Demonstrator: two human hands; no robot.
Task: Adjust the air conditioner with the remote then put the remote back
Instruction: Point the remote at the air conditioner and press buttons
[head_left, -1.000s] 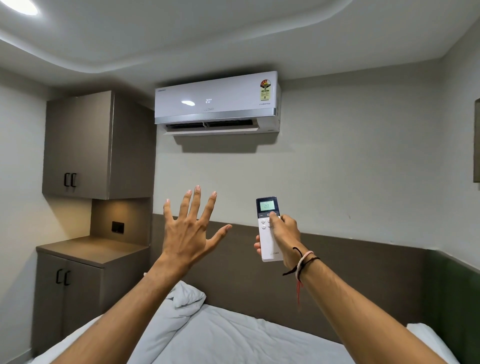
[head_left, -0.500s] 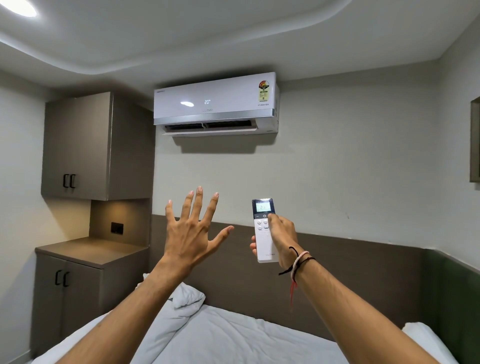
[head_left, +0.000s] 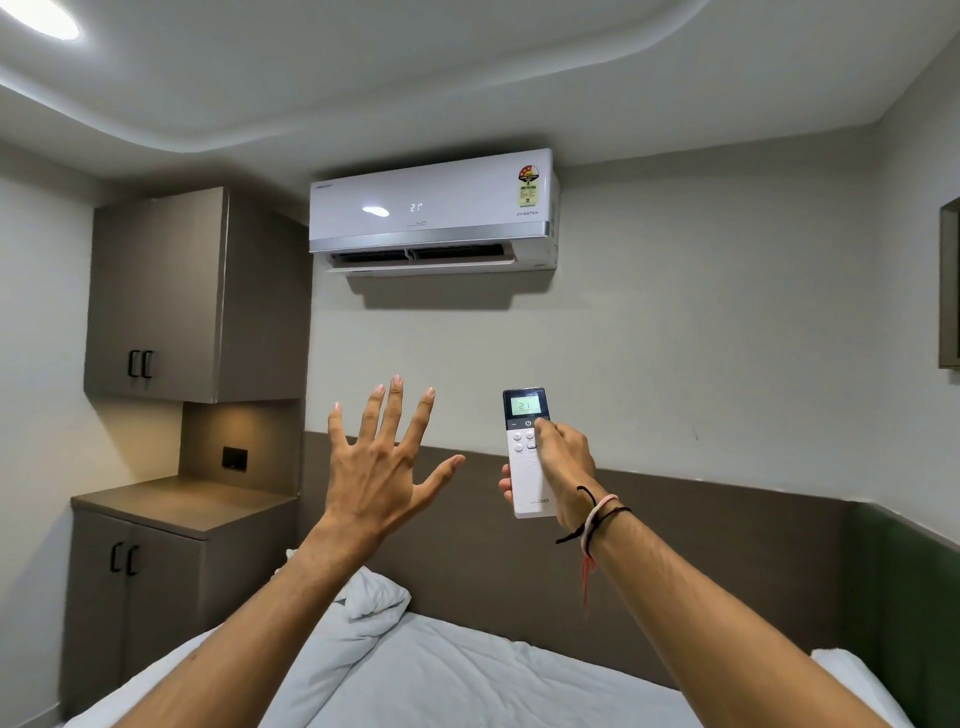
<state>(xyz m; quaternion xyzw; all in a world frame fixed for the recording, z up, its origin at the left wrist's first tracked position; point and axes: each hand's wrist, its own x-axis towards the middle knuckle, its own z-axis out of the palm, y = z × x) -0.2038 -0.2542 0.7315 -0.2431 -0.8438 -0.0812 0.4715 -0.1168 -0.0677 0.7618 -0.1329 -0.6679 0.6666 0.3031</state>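
change: air conditioner (head_left: 434, 208) display went from 20 to 21 | grip: our right hand (head_left: 563, 467) clasped remote (head_left: 527, 457), left hand (head_left: 376, 467) splayed empty | meaning: we judged adjustment registered; return pending

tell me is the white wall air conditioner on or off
On: the white wall-mounted air conditioner shows a lit 21 on its front panel, and its bottom louver is swung open.

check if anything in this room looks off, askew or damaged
Nothing stands out. The air conditioner hangs level, its flap open, reading 21, matching the remote in the right hand. The left hand is raised, empty. The cabinet doors are shut.
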